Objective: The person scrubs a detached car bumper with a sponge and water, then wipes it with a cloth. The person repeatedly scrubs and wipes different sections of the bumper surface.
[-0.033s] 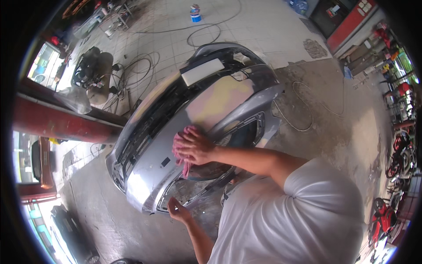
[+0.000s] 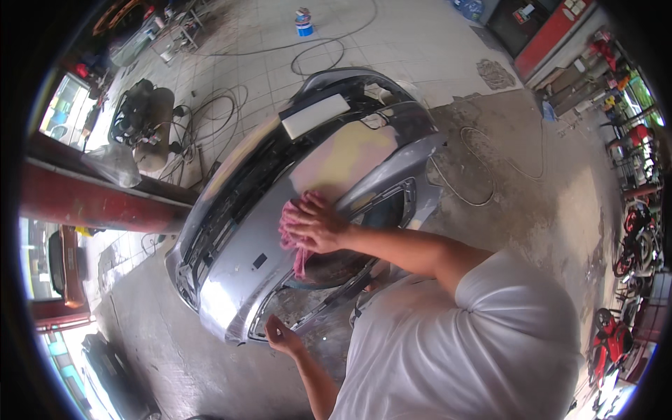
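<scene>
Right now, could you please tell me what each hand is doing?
Left hand: gripping the lower edge of the grey car bumper.
Right hand: pressed on a pink cloth on the bumper.

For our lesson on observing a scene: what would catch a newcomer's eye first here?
A silver car bumper fills the middle, lying on the concrete floor, with a pale sanded patch on top. The right hand presses a pink cloth on it; the left hand grips its lower edge.
</scene>
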A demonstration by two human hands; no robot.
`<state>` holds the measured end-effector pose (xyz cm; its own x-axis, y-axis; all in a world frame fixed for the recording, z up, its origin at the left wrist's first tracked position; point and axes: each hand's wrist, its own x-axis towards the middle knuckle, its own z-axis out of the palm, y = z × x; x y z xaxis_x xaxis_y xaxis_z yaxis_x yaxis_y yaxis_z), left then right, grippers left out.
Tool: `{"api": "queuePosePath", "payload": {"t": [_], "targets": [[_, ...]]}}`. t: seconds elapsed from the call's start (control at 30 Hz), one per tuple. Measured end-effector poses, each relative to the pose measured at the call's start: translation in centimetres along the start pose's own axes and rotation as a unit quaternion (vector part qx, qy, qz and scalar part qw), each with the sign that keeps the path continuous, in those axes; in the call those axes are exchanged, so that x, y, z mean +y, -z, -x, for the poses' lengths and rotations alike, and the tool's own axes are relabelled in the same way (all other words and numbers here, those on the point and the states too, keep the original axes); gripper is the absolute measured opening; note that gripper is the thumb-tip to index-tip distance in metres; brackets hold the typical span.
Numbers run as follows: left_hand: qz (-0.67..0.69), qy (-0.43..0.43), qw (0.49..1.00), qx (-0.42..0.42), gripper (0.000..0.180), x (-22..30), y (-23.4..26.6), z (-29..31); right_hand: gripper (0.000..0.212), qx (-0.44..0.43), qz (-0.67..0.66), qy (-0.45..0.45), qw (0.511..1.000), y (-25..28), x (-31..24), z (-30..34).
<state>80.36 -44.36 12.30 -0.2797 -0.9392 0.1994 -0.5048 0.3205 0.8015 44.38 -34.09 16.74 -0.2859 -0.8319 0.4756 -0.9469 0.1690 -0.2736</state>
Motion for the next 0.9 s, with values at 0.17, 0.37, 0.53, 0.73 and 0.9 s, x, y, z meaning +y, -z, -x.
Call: {"api": "queuePosePath", "payload": {"t": [0.17,0.37,0.53,0.73,0.9], "targets": [[0.017,-0.044,0.999,-0.013,0.013,4.8,-6.2,-1.5,0.05,0.084,0.092,-0.15,0.981,8.4,14.5,4.7],[-0.077,-0.255,0.96,-0.088,0.045,17.2,-16.2,-3.4,0.049,0.081,0.093,-0.371,0.92,9.4,28.4,6.5],[-0.133,-0.191,0.97,-0.064,0.06,22.1,-25.2,-5.4,0.043,0.109,0.018,-0.329,0.938,10.0,37.7,9.5],[-0.361,-0.046,0.931,-0.004,0.079,20.5,-30.6,-6.2,0.016,0.154,-0.036,-0.422,0.893,11.5,40.0,8.9],[-0.356,-0.101,0.928,0.049,0.076,19.1,-30.4,-6.2,0.051,0.133,-0.15,-0.27,0.942,10.6,41.6,13.0]]}}
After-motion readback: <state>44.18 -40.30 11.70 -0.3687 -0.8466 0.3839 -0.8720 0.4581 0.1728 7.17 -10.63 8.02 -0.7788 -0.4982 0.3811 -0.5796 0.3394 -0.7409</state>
